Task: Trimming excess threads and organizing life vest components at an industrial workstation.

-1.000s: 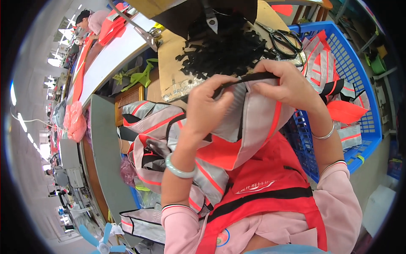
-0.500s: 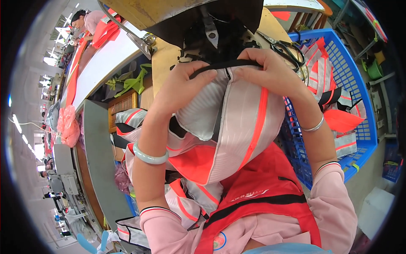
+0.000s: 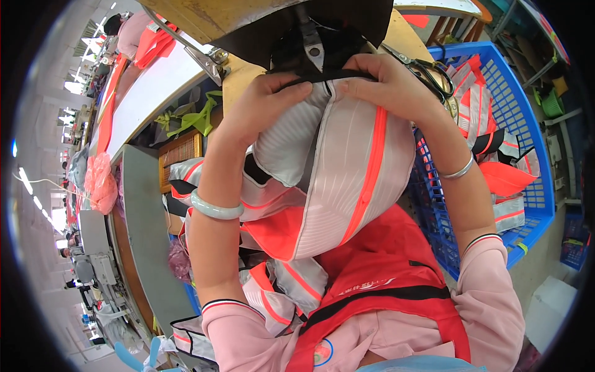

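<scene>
A grey and orange vest [image 3: 347, 180] with pale reflective stripes is bunched up high in front of the person, its top edge pressed against the sewing machine [image 3: 310, 31] at the table's near edge, and the rest hangs down over a red apron [image 3: 384, 273]. A black strip [image 3: 322, 75] of binding runs along that top edge. The left hand [image 3: 263, 108] is curled shut, thumb pinching the strip and the cloth under it; the right hand [image 3: 387, 84] lies folded over the other end, fingers closed on the same edge. Where the cloth meets the needle is hard to make out, since the dark machine body and the hands cover it and the machine's upper part is cut off by the frame. A pale green bangle [image 3: 214, 209] sits on the left wrist and a thin silver one [image 3: 460, 172] on the right. Black scissors [image 3: 427, 68] lie on the wooden table [image 3: 238, 80] just beyond the right hand, partly hidden by it. To the right stands a blue basket [image 3: 527, 142] holding more folded vests, and further vests [image 3: 273, 291] are piled below the left forearm, partly hidden by it. Far off to the left another person [image 3: 133, 37] in pink sits at a long white table [image 3: 149, 93], too small to see clearly.
</scene>
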Demonstrator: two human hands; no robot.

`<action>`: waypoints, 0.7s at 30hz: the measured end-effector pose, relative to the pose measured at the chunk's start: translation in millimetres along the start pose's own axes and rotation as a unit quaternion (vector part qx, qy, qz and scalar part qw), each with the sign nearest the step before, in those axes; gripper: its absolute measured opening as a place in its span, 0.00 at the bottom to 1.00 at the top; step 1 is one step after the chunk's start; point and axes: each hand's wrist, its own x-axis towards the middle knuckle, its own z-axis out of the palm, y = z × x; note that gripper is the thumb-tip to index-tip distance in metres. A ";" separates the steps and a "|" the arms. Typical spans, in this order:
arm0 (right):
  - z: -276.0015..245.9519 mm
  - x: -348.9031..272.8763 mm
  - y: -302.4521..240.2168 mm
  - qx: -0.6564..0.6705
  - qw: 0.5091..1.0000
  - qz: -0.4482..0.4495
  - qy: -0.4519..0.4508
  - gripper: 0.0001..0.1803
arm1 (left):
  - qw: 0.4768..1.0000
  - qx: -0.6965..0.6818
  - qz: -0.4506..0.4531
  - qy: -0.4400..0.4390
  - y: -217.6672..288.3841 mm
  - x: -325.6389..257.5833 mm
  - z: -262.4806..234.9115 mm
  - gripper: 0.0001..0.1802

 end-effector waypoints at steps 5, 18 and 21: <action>-1.5 6.6 -0.7 -0.022 1.000 -0.015 0.005 0.16 | 0.999 -0.018 -0.026 0.006 4.9 1.9 -4.2 0.23; -25.9 -53.4 -18.7 -0.082 0.989 -0.014 -0.119 0.15 | 0.999 0.006 -0.013 -0.034 -17.2 -20.4 -2.1 0.30; 0.0 -89.2 -27.4 -0.085 0.946 -0.247 -0.190 0.15 | 0.970 0.174 -0.004 -0.169 -4.0 -27.3 24.7 0.17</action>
